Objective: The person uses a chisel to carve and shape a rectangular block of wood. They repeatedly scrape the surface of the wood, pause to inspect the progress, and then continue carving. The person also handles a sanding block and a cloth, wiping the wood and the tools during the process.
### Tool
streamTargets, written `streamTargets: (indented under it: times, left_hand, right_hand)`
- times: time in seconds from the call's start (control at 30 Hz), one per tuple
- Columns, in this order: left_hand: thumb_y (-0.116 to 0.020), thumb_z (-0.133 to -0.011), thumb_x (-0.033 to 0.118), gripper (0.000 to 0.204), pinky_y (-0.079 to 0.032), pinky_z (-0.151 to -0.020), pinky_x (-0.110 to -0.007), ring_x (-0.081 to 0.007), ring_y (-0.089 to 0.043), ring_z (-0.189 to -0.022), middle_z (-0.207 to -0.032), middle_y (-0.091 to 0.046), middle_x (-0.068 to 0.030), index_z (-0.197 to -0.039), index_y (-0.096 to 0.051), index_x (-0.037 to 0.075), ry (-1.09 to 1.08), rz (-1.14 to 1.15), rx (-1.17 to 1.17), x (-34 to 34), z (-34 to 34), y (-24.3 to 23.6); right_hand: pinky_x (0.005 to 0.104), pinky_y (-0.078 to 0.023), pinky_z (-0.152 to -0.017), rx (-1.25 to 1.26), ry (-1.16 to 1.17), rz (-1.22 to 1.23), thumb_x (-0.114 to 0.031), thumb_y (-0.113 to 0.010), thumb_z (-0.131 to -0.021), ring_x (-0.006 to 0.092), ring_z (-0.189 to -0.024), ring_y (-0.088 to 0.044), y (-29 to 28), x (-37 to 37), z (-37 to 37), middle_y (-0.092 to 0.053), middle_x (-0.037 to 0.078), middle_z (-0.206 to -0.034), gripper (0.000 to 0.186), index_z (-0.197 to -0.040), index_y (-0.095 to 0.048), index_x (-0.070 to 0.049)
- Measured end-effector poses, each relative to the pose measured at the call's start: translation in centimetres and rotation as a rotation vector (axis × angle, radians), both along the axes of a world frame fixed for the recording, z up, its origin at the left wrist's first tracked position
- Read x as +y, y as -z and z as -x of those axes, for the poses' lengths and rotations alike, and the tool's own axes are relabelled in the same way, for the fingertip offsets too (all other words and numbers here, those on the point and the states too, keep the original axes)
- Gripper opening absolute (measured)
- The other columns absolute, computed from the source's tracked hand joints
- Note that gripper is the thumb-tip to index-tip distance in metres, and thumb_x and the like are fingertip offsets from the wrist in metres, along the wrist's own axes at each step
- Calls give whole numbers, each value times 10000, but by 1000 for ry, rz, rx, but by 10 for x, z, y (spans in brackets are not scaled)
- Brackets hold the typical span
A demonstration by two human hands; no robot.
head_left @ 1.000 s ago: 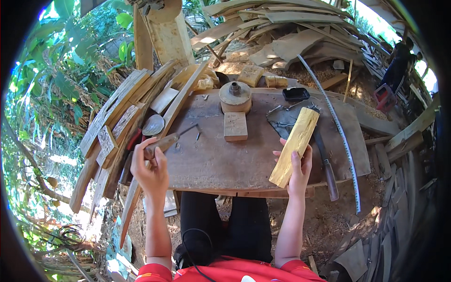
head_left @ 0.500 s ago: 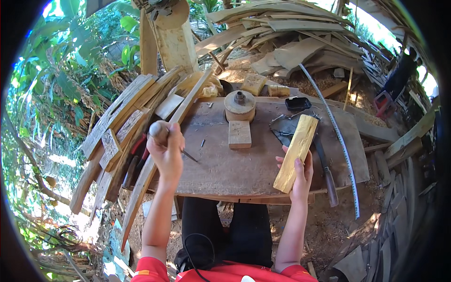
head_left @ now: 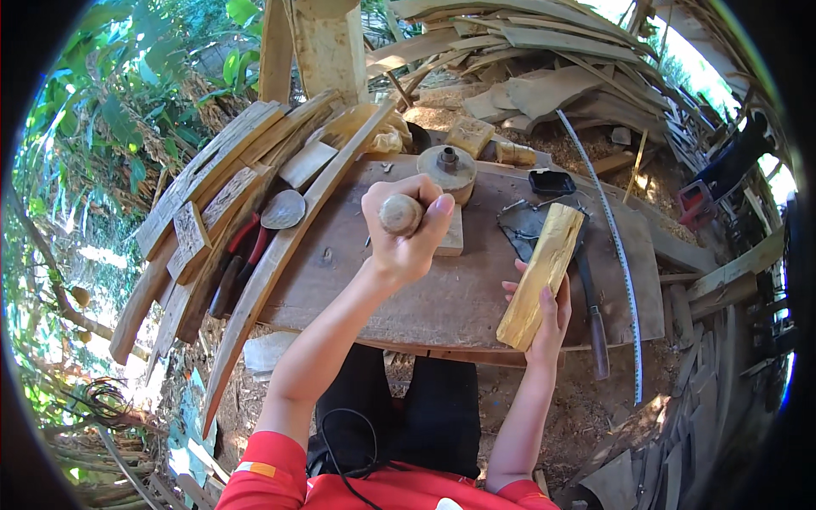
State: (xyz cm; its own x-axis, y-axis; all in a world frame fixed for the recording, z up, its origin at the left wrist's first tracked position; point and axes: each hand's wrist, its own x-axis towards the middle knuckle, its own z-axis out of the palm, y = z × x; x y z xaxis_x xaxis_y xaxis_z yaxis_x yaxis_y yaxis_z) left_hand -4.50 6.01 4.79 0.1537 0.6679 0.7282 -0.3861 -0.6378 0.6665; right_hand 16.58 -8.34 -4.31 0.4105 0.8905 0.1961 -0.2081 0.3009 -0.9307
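Observation:
My left hand (head_left: 406,234) is closed around a tool's rounded wooden handle (head_left: 400,214), its butt end facing up, above the middle of the bench. The tool's thin metal shank, visible earlier, is now hidden behind the fist. My right hand (head_left: 551,327) grips a long yellowish wood block (head_left: 541,276), held tilted over the bench's near right part. A round wooden piece with a metal tube on top (head_left: 447,170) stands just beyond my left hand. Partly covered by that hand is a small square wood block (head_left: 452,234).
The brown bench (head_left: 340,289) carries a dark-handled knife (head_left: 597,331), a black dish (head_left: 552,183) and a long measuring strip (head_left: 618,246). Wood offcuts (head_left: 212,183), red-handled pliers (head_left: 244,242) and a pale round disc (head_left: 283,209) lie leftward. Stacked planks (head_left: 544,85) rise behind.
My left hand has swung rightward and up across the bench with the tool, uncovering the pale disc and pliers. The right hand keeps the wood block nearly in place; the view has shifted slightly.

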Motion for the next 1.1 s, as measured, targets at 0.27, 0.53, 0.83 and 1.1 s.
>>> streamTargets:
  times: [0.27,0.53,0.83,1.1]
  left_hand:
    - [-692,-954,117,358,-289,-467,-274,-88,-403,-501,-567,-487,-9,-690,-458,53,75,10,61,2,-8,-4]
    - [-732,-927,92,398,-325,-474,-287,-108,-458,-492,-555,-510,-22,-621,-482,54,-29,-128,255,-4,-15,-15]
    - [-816,-805,44,335,-385,-430,-340,-233,-558,-448,-558,-542,-65,-613,-545,89,-54,-410,182,-26,-38,9]
    - [-773,-798,181,324,-436,-492,-414,-296,-536,-502,-582,-488,-67,-672,-490,86,-50,-526,235,-45,-64,40]
  right_hand:
    - [380,-611,-874,8,2,19,-317,-602,-1068,314,-1038,-762,-1,0,-2,-654,258,-1387,629,-1575,-380,-19]
    - [386,-611,-885,17,-2,18,-320,-610,-1072,317,-1051,-759,0,1,-3,-645,260,-1399,645,-1591,-360,-30]
    - [407,-605,-920,64,14,-3,-387,-609,-1074,314,-1103,-735,3,1,-2,-647,254,-1389,706,-1625,-323,-50]
    - [363,-552,-983,66,39,1,-352,-659,-1017,239,-1174,-659,17,-3,-13,-658,217,-1331,652,-1539,-410,-50]
